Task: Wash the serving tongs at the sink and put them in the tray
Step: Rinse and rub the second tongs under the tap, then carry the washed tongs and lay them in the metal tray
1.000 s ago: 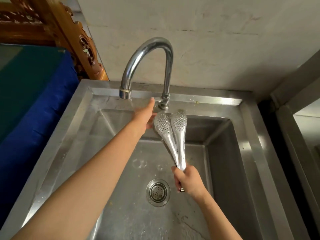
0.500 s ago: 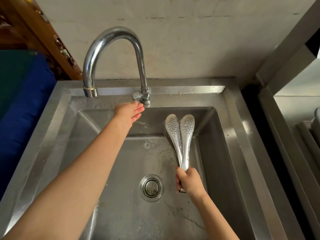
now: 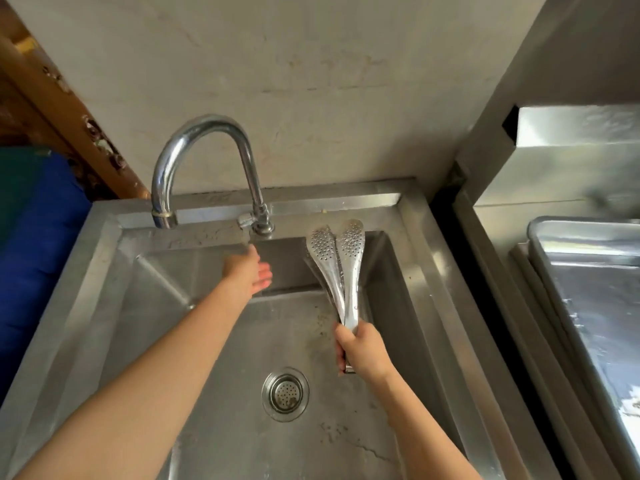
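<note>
tongs (image 3: 341, 271) clamped in my right hand (image 3: 363, 351) | left hand (image 3: 247, 271) open, empty | step: washing seems done | next: carry to tray (image 3: 588, 233), right of grip

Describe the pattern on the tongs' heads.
Rows of small round holes across the shiny steel serving tongs' heads; head view.

One head-worn view looks forward and steeply down, close over the sink (image 3: 104, 258), facing the wall (image 3: 311, 81).

Blue cloth (image 3: 31, 258) beside carved wood (image 3: 69, 109), far left.
</note>
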A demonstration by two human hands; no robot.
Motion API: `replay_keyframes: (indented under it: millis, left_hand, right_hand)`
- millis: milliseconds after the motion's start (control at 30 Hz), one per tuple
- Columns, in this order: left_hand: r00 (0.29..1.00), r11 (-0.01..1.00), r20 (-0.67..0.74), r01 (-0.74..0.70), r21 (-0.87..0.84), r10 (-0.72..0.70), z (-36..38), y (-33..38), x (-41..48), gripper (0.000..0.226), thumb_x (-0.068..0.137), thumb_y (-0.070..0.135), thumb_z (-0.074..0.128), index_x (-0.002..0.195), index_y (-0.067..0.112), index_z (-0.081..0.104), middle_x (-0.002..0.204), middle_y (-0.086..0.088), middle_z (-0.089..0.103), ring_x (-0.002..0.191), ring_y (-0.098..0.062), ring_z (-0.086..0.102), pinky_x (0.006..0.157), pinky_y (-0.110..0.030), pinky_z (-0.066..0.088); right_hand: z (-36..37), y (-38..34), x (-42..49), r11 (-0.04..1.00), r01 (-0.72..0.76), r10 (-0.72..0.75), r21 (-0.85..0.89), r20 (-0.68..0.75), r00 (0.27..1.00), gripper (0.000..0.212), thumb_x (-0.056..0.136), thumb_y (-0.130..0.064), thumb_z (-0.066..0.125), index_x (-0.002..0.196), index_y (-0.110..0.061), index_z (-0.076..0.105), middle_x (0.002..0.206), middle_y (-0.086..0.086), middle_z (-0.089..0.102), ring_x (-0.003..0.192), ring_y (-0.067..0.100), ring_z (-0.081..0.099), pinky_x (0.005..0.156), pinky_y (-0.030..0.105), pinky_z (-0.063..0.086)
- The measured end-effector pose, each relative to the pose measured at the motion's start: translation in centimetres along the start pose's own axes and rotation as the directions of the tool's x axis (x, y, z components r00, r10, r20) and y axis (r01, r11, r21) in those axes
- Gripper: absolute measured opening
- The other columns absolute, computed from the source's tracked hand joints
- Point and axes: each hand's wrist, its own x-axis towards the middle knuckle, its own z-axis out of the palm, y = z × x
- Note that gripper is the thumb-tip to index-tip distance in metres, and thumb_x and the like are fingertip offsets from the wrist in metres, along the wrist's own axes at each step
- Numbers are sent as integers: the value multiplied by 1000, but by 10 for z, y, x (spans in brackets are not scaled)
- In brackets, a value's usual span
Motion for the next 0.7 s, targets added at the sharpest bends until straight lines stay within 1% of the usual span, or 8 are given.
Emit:
replay_keyframes:
  millis: [100,200,267,400,467,533,633,700]
  left_hand:
    - [915,993,402,-1,116,-46,14,-6,-44,54,89,48,46,122,6,52,119,-16,64,92,-25,63,85,-41,49]
    - [728,985,671,-170,-22,141,28,12,-89,59,79,55,50,124,17,55,111,-8,70,106,-20,63,95,-40,47]
    - [584,966,770,-168,-195,257,31,30,-120,53,83,49,48,126,19,53,121,-7,66,116,-20,58,100,-41,42]
    - [472,917,790,-124,-380,391,33,55,-175,39,82,28,55,117,11,52,109,-6,71,109,-19,63,97,-38,46]
    - [452,895,781,-106,-433,431,33,59,-197,28,79,22,58,105,11,56,99,-7,72,99,-19,66,90,-34,50]
    - [480,886,768,-43,-462,424,31,62,-215,26,78,21,61,101,8,58,100,-11,66,96,-22,63,96,-37,43]
    - [567,881,749,82,-466,344,26,63,-235,43,76,29,63,110,4,54,109,-18,57,100,-25,57,105,-38,34]
    - [608,878,739,137,-458,291,23,60,-246,53,80,33,62,119,-1,51,121,-23,54,105,-27,55,103,-40,37]
  right_hand:
    - [-11,-30,-13,994,62,-72,-91,-118,990,23,85,-20,47,62,-14,47,39,-2,56,38,8,49,48,23,43]
    - [-24,-63,-34,978,104,-150,-180,-264,953,11,84,-24,50,84,-15,55,72,8,70,65,23,63,62,33,48]
    - [-33,-85,-50,944,128,-235,-305,-344,909,17,85,-25,51,94,-11,56,84,11,70,77,29,64,69,36,47]
    - [-54,-127,-85,760,97,-468,-643,-436,769,17,86,-26,52,93,-10,52,88,11,71,88,34,61,99,41,35]
    - [-63,-147,-104,660,20,-513,-751,-430,743,17,87,-29,51,93,-13,50,88,8,71,91,30,63,113,46,20]
    - [-68,-162,-120,548,-40,-562,-836,-403,722,17,88,-31,51,94,-15,51,86,5,71,89,28,65,115,49,13]
    - [-70,-176,-142,426,-87,-597,-900,-352,721,17,90,-28,50,97,-14,55,87,5,71,88,28,66,115,52,11]
    - [-71,-179,-154,391,-108,-591,-914,-339,732,17,91,-27,49,98,-13,56,88,6,72,89,28,67,115,52,8]
